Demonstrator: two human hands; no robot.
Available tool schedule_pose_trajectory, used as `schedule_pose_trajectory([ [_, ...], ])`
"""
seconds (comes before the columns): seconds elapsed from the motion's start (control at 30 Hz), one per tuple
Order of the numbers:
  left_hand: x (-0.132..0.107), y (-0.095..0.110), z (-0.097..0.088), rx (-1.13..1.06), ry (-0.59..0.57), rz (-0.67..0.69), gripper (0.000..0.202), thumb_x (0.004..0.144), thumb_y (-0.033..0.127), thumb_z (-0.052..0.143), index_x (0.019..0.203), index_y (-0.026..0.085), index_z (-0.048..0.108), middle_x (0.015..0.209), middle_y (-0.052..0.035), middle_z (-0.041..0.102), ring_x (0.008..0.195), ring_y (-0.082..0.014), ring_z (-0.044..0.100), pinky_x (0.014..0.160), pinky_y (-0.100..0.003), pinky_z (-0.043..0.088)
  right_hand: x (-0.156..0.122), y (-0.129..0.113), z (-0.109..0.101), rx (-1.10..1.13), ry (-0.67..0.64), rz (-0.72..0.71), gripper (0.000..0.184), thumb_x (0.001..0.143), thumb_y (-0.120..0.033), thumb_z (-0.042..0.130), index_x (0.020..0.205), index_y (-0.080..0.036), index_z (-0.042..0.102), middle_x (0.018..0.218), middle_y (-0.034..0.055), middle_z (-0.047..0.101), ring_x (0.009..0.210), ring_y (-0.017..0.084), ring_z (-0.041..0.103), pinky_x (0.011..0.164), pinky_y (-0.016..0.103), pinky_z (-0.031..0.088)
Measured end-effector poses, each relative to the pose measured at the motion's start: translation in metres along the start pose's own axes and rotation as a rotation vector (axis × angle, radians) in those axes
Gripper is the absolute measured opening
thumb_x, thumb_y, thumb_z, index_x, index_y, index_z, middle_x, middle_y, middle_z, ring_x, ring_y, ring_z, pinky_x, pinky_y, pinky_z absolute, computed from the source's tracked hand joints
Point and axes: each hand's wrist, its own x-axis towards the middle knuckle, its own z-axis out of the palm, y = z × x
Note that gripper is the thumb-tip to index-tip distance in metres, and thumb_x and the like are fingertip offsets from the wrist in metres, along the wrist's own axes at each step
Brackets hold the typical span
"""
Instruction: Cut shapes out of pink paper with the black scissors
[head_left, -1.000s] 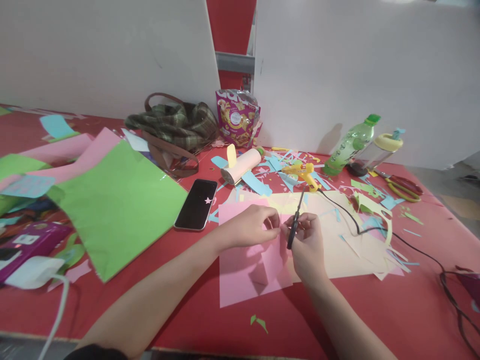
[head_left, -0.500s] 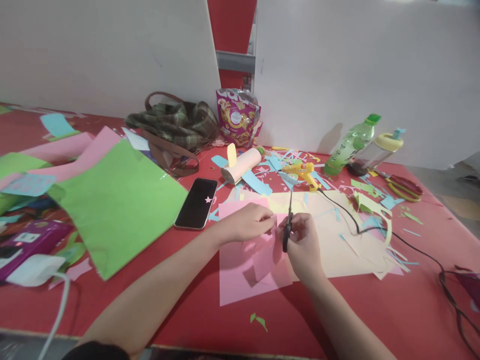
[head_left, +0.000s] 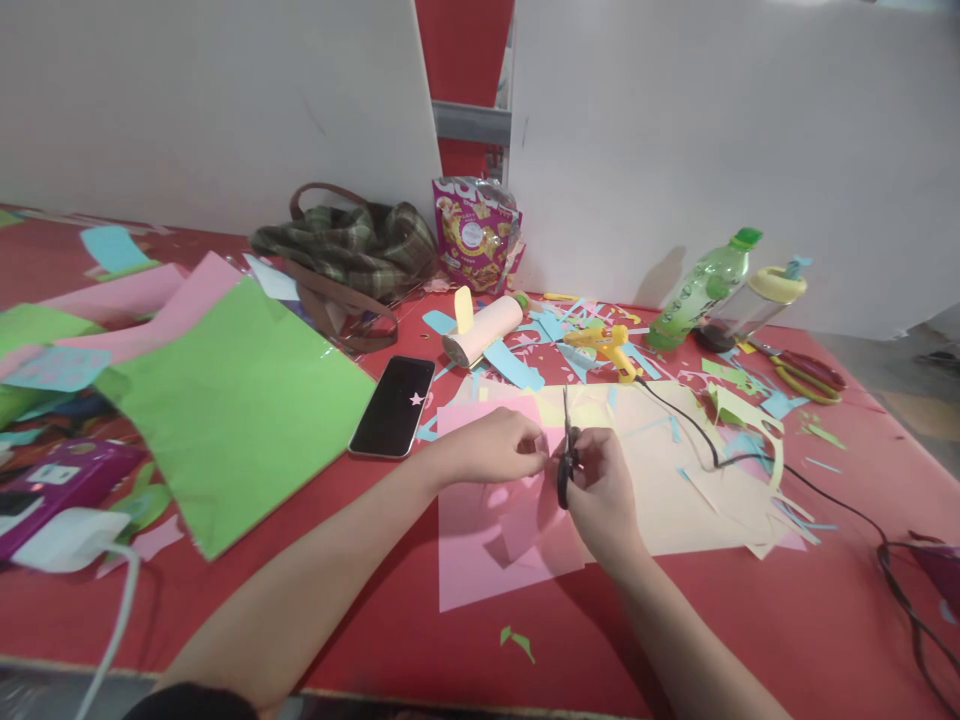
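Black-handled scissors (head_left: 568, 465) are gripped in my right hand (head_left: 604, 492), their blades pointing away from me. Close beside them, my left hand (head_left: 501, 446) pinches a small piece of pink paper (head_left: 541, 446), mostly hidden by the fingers. Beneath both hands lies a pink paper sheet (head_left: 472, 560), with smaller pink pieces on it. A cream paper sheet (head_left: 675, 510) extends to the right. Beyond my hands rests a paper-covered tube (head_left: 487, 332) with blue and yellow flaps.
A phone (head_left: 393, 408) and green sheet (head_left: 240, 420) lie left. A yellow glue gun (head_left: 604, 345) trails a black cable (head_left: 817, 490) rightward. Paper scraps, a green bottle (head_left: 705, 290), a clear cup (head_left: 754, 305) and pliers (head_left: 810, 375) sit farther back. A snack bag (head_left: 478, 235) stands behind.
My right hand and the scissors have shifted slightly left, nearer my left hand. The scissor blades have turned a little. My left hand stays almost in place.
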Motion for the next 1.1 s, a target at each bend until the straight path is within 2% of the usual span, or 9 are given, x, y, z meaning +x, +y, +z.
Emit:
schedule_pose_trajectory([
  [0.2,0.0,-0.002,-0.003,-0.001,0.015,0.035,0.016,0.063,0.017,0.039,0.054,0.016,0.052,0.053,0.0024,0.052,0.049,-0.009,0.045,0.044,-0.018,0.03,0.0,-0.005,0.0,0.005,0.044,-0.027,0.025,0.065,-0.012,0.056,0.074,-0.023,0.036,0.07,-0.0033,0.043,0.062,0.011,0.044,0.053,0.023,0.035],
  [0.27,0.001,-0.005,-0.005,-0.003,0.074,0.011,0.017,0.066,0.018,0.039,0.055,0.016,0.052,0.055,0.0019,0.054,0.049,-0.0095,0.047,0.044,-0.019,0.031,0.001,-0.007,-0.001,0.04,0.066,-0.052,0.024,0.066,-0.014,0.058,0.073,-0.023,0.036,0.069,-0.0033,0.044,0.063,0.011,0.045,0.055,0.024,0.035],
  [0.33,0.003,-0.008,-0.007,0.004,0.196,-0.024,0.018,0.068,0.021,0.04,0.055,0.016,0.051,0.056,0.0009,0.055,0.053,-0.011,0.05,0.046,-0.02,0.033,0.001,-0.008,-0.001,0.101,0.044,-0.06,0.024,0.067,-0.018,0.059,0.072,-0.023,0.036,0.068,-0.0034,0.044,0.062,0.011,0.046,0.056,0.025,0.036],
  [0.5,0.008,-0.015,-0.009,-0.127,0.524,-0.061,0.02,0.073,0.027,0.041,0.063,0.015,0.053,0.065,-0.0031,0.061,0.065,-0.0145,0.057,0.058,-0.023,0.041,-0.002,-0.008,0.0,0.225,-0.213,0.007,0.019,0.072,-0.03,0.053,0.072,-0.022,0.036,0.068,-0.003,0.047,0.057,0.012,0.049,0.058,0.028,0.038],
  [0.63,0.007,-0.011,-0.008,-0.244,0.674,-0.062,0.022,0.074,0.031,0.042,0.069,0.014,0.055,0.068,-0.0032,0.062,0.069,-0.0149,0.059,0.061,-0.023,0.043,-0.006,-0.009,0.003,0.208,-0.385,0.137,0.017,0.076,-0.032,0.049,0.071,-0.022,0.037,0.064,-0.0032,0.048,0.057,0.013,0.052,0.061,0.031,0.039],
  [0.77,0.005,-0.008,-0.006,-0.27,0.726,-0.038,0.022,0.075,0.032,0.043,0.07,0.014,0.055,0.066,-0.0022,0.061,0.069,-0.0149,0.059,0.063,-0.022,0.043,-0.008,-0.011,0.003,0.224,-0.444,0.202,0.016,0.078,-0.032,0.047,0.072,-0.021,0.037,0.061,-0.0045,0.049,0.051,0.012,0.052,0.062,0.031,0.038],
  [0.9,0.006,-0.005,-0.002,-0.201,0.722,-0.013,0.026,0.076,0.032,0.04,0.066,0.014,0.054,0.065,-0.0023,0.06,0.067,-0.0146,0.057,0.063,-0.023,0.042,-0.008,-0.011,0.002,0.262,-0.487,0.199,0.015,0.079,-0.031,0.045,0.072,-0.021,0.038,0.062,-0.004,0.051,0.051,0.011,0.053,0.063,0.031,0.037],
  [1.1,0.005,-0.001,0.002,-0.138,0.706,-0.026,0.025,0.076,0.032,0.039,0.065,0.015,0.054,0.065,-0.0018,0.06,0.065,-0.0142,0.055,0.061,-0.023,0.042,-0.006,-0.011,0.004,0.281,-0.419,0.144,0.02,0.077,-0.039,0.045,0.072,-0.021,0.039,0.056,-0.0034,0.05,0.055,0.014,0.053,0.06,0.031,0.037],
])
